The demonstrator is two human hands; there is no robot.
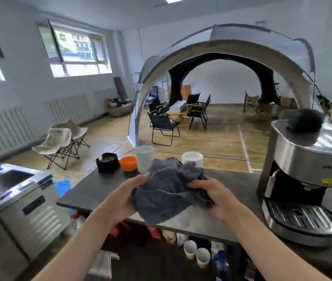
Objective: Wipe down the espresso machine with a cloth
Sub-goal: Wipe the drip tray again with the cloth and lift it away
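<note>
A crumpled grey-blue cloth [168, 189] is bunched up above the dark counter [92, 191], held from both sides. My left hand [126, 196] grips its left edge and my right hand [214, 196] grips its right edge. The stainless espresso machine [307, 171] stands on the counter at the right, apart from the cloth. It has a ribbed drip tray [299, 216] at its base and a dark round knob [304, 120] on top.
Behind the cloth on the counter stand a black container [107, 162], an orange bowl [128, 163] and two clear plastic cups [144, 160] [192, 159]. A steel cabinet with a sink [19, 191] is at the left. Cups and bottles sit on the shelf below.
</note>
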